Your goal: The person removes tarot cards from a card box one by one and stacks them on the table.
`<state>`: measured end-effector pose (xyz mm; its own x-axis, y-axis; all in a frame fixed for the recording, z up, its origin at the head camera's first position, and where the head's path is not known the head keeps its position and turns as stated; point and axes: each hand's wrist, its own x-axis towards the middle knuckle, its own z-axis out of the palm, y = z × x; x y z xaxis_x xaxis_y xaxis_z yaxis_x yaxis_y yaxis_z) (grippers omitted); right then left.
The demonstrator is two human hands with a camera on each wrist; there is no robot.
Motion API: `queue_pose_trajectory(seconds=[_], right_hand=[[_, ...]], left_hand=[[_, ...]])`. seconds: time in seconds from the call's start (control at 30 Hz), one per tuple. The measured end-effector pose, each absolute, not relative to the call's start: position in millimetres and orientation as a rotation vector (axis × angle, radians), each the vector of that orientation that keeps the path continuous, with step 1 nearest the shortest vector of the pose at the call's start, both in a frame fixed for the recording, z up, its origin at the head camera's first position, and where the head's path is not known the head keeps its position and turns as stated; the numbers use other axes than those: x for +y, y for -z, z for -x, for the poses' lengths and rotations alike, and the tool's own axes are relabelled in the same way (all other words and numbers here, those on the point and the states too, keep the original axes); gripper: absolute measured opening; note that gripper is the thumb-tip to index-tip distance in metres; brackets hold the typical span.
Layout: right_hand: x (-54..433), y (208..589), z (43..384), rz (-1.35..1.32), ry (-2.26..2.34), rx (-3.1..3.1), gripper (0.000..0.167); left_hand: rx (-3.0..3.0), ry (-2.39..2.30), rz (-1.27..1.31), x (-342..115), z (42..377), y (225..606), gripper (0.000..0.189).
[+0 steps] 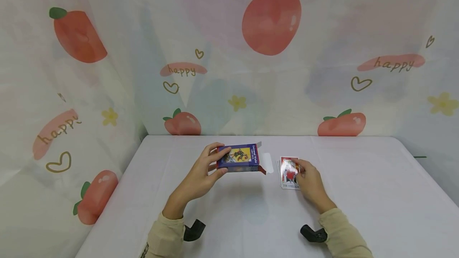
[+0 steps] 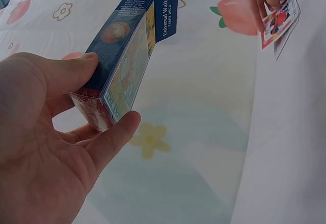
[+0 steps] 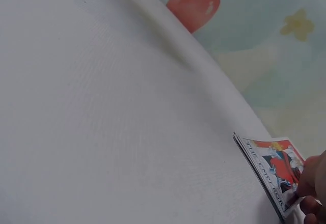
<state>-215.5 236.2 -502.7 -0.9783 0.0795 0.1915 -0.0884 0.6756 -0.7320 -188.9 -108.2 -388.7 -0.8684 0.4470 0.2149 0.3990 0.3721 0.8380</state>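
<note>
My left hand (image 1: 199, 176) grips a blue tarot deck box (image 1: 239, 157) by its closed end and holds it above the table. The box's end flaps stand open toward the right; in the left wrist view the lettering "Universal Waite" shows on one flap (image 2: 167, 18). My right hand (image 1: 312, 182) pinches a few tarot cards (image 1: 289, 174) at their right edge, thumb and fingers on either side. The top card, face up with a red figure, reads "The Emperor" in the right wrist view. How many cards lie beneath it cannot be told.
A white cloth covers the table (image 1: 244, 226). Behind and to the left hangs a curtain (image 1: 222, 23) printed with fruit and hearts. A black wrist mount (image 1: 195, 230) sits by the left sleeve, another black mount (image 1: 313, 234) by the right one.
</note>
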Motion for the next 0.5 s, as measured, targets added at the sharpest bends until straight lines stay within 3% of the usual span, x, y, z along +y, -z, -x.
queue_pose_trajectory(seconds=[0.5], right_hand=[[235.9, 506.5, 216.0, -0.046, -1.09, -2.732, 0.05]], left_hand=[[2.559, -1.553, -0.757, -107.9, 188.2, 387.2, 0.054]])
